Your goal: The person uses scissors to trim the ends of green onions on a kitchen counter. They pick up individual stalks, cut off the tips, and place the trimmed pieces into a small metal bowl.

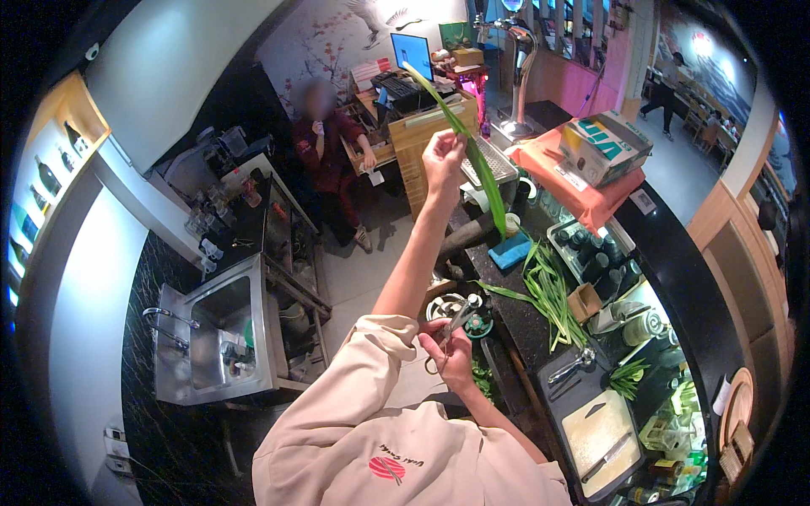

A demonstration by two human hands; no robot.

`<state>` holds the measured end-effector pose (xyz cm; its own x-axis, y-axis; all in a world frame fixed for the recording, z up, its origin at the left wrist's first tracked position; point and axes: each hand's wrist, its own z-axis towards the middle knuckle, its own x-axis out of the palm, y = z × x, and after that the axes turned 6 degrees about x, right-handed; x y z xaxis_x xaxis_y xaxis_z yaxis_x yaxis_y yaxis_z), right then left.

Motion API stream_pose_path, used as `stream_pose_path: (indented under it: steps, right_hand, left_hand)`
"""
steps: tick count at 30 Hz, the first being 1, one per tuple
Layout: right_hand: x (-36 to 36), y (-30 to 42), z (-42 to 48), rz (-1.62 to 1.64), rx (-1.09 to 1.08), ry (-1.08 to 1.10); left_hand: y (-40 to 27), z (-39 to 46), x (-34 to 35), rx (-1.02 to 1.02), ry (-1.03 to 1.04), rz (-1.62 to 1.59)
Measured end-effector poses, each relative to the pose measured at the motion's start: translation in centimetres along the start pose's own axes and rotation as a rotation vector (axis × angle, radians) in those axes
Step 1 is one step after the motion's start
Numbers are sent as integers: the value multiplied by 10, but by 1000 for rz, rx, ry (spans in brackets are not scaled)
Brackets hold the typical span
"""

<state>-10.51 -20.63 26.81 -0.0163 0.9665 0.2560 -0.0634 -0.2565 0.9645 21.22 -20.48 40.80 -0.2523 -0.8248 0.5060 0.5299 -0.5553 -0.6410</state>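
My left hand [443,161] is raised in front of me. It pinches a long green leaf [479,161], which looks like a pandan leaf, along its edge. The leaf's pale end points up and away, and its darker end hangs over the counter. My right hand [454,359], lower and nearer my body, has the fingers around a pair of metal scissors [457,319], the blades pointing away from me. A heap of similar long green leaves [547,288] lies on the dark counter [506,297] at my right, beside a folded blue cloth [510,251].
A knife [605,456] lies on a cutting board [593,436]. Behind the leaves stand a bottle tray [623,234] and a beer box [605,147]. A steel sink [215,341] is at left. Ahead, a person [323,145] sits near a wooden desk [405,136].
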Motion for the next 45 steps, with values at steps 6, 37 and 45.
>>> stream_pose_path:
  steps: [6, 37, 45]
  right_hand:
    - [14, 2, 6, 300, -40, 47]
    - [5, 89, 0, 235, -99, 267]
    - [-90, 155, -24, 221, -281, -186]
  left_hand:
    - [-36, 59, 34, 190, -5, -56]
    - [-159, 116, 142, 109, 248, -167]
    - [-192, -33, 97, -148, 331, -434]
